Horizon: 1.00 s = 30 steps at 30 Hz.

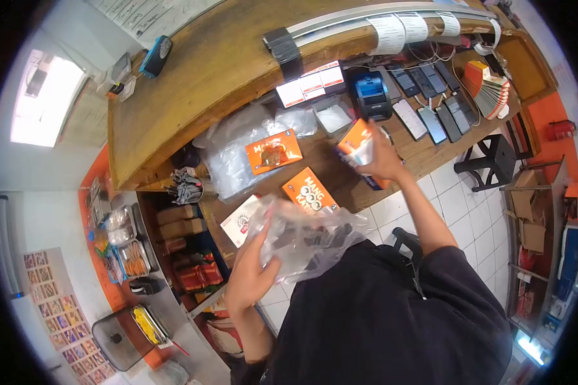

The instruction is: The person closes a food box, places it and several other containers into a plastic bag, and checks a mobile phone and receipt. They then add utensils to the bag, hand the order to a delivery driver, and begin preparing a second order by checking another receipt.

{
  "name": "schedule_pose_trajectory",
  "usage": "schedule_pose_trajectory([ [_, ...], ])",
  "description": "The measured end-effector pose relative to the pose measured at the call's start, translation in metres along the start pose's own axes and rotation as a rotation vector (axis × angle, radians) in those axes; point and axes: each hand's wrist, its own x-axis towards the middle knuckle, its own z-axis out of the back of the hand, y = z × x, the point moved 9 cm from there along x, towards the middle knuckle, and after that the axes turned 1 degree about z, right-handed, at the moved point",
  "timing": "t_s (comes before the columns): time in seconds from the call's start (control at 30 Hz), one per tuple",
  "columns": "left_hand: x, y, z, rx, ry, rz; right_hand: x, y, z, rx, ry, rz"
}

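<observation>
My left hand (253, 276) has its fingers wrapped on the edge of a clear plastic bag (318, 247), which hangs loosely in front of my body. In my right hand (384, 159) is an orange box (355, 136) with white and dark parts, above the counter's front edge. A printed orange box (308, 189) lies partly behind the bag. Farther back, another orange box (253, 153) carries a small brown-red sauce packet (273, 156). Beside the bag, at left, lies a white printed box (233, 221), partly covered.
On the wooden counter (327, 170) are a pile of clear plastic bags (228, 168), a clear tub (332, 120), a receipt printer (370, 95) and several phones (410, 119). A cup of pens (187, 187) stands left. A black stool (488, 160) is at right.
</observation>
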Motion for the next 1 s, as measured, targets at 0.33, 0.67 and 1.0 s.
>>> schedule_pose_trajectory([
  [0.33,0.141,-0.095,-0.083,-0.288,0.170,-0.382,-0.095,0.153,0.286,-0.041,-0.358,0.154],
  [0.67,0.206,0.046,-0.119,0.094,0.484,-0.230,-0.073,0.084,-0.004,0.221,0.012,0.265],
  [1.0,0.210,0.071,-0.168,0.235,0.381,-0.037,-0.042,0.041,-0.068,-0.437,0.184,0.110],
])
